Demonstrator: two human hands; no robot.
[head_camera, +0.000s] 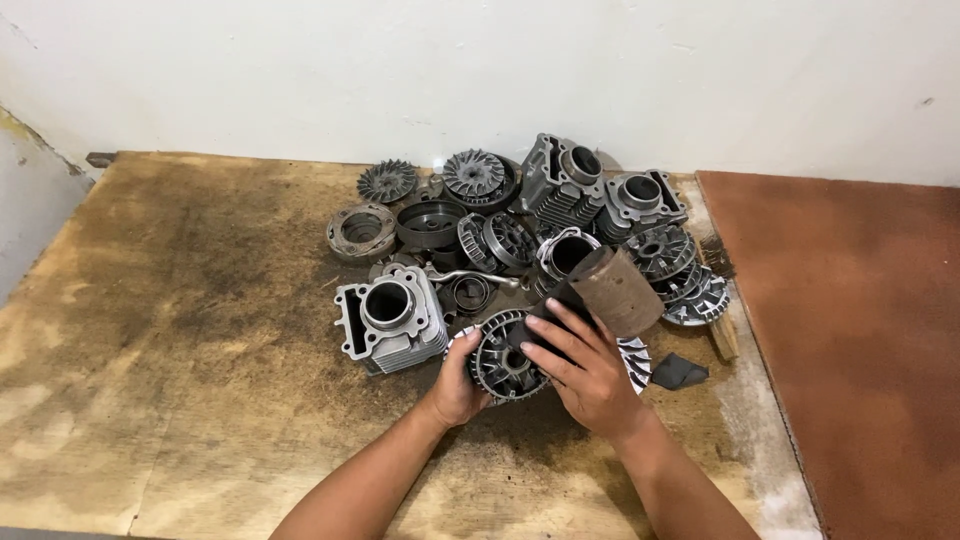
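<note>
While a finned pulley disc (507, 358) is clasped in the left hand (457, 385), it is being wiped, it seems, with dark sandpaper (556, 318) pressed under the right hand (585, 372); steady turning is called for.

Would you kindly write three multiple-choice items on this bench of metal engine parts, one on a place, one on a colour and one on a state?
1. Where does the finned cylinder block lie from the left hand?
A. up and to the left
B. to the right
C. beneath it

2. What colour is the surface right of the wooden board?
A. blue
B. reddish brown
C. white

3. What is the right hand doing?
A. hanging free
B. pressing a dark cloth on the finned round part
C. resting on the wall

Answers: 1 A, the block sits beyond the thumb; 2 B, its rusty tone shows; 3 B, fingers spread over the cloth.
</note>
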